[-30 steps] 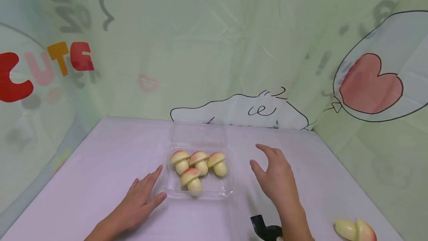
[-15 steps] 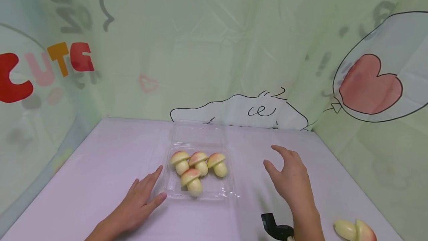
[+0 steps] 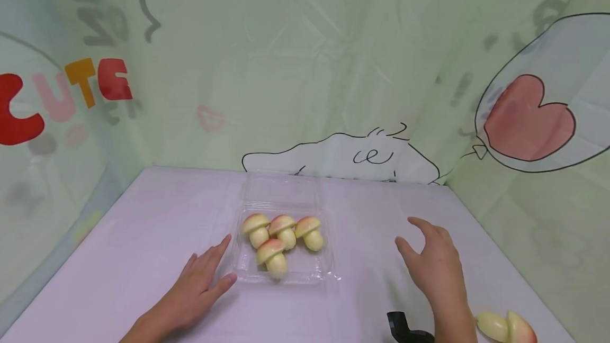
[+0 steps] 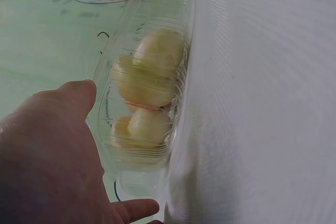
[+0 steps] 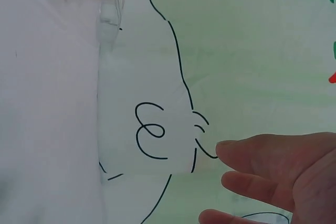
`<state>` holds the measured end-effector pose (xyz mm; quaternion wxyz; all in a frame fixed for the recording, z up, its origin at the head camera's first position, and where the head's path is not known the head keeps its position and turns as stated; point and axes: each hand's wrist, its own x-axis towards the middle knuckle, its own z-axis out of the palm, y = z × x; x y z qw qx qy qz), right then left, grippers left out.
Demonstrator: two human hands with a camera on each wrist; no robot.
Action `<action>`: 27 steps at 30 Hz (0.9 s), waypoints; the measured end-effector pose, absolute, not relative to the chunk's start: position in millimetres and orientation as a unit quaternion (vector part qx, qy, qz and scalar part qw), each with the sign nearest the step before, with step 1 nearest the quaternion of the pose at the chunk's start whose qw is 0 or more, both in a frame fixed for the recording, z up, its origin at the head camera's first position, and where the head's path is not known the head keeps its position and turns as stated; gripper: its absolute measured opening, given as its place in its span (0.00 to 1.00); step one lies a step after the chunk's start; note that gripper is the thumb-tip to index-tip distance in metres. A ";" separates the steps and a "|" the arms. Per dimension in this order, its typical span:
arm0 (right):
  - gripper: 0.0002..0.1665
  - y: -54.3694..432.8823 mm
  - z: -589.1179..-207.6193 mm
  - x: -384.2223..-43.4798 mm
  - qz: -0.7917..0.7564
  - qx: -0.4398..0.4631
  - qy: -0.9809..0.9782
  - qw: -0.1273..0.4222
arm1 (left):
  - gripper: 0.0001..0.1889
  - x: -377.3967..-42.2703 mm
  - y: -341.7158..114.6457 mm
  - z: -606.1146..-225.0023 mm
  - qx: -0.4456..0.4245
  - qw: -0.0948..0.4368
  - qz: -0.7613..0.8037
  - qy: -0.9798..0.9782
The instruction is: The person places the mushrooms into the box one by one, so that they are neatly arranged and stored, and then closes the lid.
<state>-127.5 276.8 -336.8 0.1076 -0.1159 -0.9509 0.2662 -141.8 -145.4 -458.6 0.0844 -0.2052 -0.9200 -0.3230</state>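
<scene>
A clear plastic clamshell box [image 3: 305, 274] lies with its lid [image 3: 283, 189] raised at the back. Several mushroom-shaped pieces, cream with reddish caps, sit in it; one piece [image 3: 276, 258] is in front of a row of three. Beside the box's left wall, my left hand [image 3: 195, 290] has its fingers extended and holds nothing; whether it touches the wall I cannot tell. My right hand [image 3: 436, 263] hovers over the table right of the box, thumb and fingers apart, nothing between them. Another mushroom-shaped piece [image 3: 507, 327] lies at the lower right, past the right wrist.
A black angled piece [image 3: 405, 327] is seen beside the right wrist, partly hidden by the forearm. The white table [image 3: 190, 200] ends at printed curtains [image 3: 305, 68] at the back and on both sides.
My right hand has moved away from the box, to the right and slightly nearer, and the black piece with it. My left hand and the mushroom-shaped pieces have stayed in place.
</scene>
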 end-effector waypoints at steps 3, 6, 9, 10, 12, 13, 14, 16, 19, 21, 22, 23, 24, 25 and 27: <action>0.33 285.4 -342.2 -126.5 0.261 -0.129 -0.949 0.121 | 0.38 -141.8 -146.2 -459.7 -0.201 0.080 -0.325 -0.921; 0.33 292.6 -346.8 -125.0 0.257 -0.152 -0.944 0.139 | 0.38 -142.3 -146.5 -460.7 -0.199 0.078 -0.325 -0.921; 0.34 298.9 -349.7 -122.8 0.257 -0.180 -0.936 0.161 | 0.38 -142.9 -146.6 -460.4 -0.198 0.078 -0.323 -0.922; 0.34 301.3 -350.5 -121.9 0.256 -0.190 -0.933 0.167 | 0.38 -143.0 -146.6 -460.3 -0.198 0.079 -0.322 -0.922; 0.34 305.4 -351.1 -119.9 0.255 -0.207 -0.928 0.178 | 0.38 -143.1 -146.4 -459.9 -0.199 0.079 -0.321 -0.922; 0.34 307.4 -350.8 -119.0 0.254 -0.216 -0.925 0.181 | 0.38 -143.1 -146.1 -459.9 -0.199 0.079 -0.321 -0.922; 0.34 309.4 -350.4 -118.1 0.253 -0.225 -0.923 0.184 | 0.38 -143.1 -145.9 -459.9 -0.200 0.080 -0.321 -0.922; 0.34 313.1 -350.0 -116.3 0.255 -0.242 -0.919 0.181 | 0.38 -142.8 -145.5 -459.9 -0.202 0.082 -0.321 -0.921; 0.35 318.1 -350.9 -114.0 0.258 -0.264 -0.913 0.174 | 0.38 -142.6 -145.4 -460.4 -0.202 0.082 -0.321 -0.922; 0.35 321.8 -352.9 -112.3 0.259 -0.275 -0.910 0.172 | 0.38 -142.5 -145.5 -460.5 -0.202 0.082 -0.321 -0.922; 0.35 323.5 -354.1 -111.6 0.260 -0.280 -0.908 0.173 | 0.38 -142.5 -145.5 -460.6 -0.202 0.081 -0.321 -0.922; 0.35 325.1 -355.3 -110.7 0.260 -0.284 -0.906 0.174 | 0.38 -142.5 -145.5 -460.3 -0.202 0.080 -0.320 -0.922; 0.35 326.6 -356.5 -110.1 0.259 -0.289 -0.905 0.175 | 0.38 -142.5 -145.5 -459.9 -0.203 0.081 -0.320 -0.922; 0.35 327.9 -357.6 -109.5 0.259 -0.294 -0.903 0.174 | 0.38 -142.5 -145.5 -459.1 -0.203 0.082 -0.319 -0.922; 0.35 330.6 -359.0 -109.3 0.258 -0.304 -0.901 0.171 | 0.37 -143.1 -145.8 -458.0 -0.203 0.083 -0.318 -0.922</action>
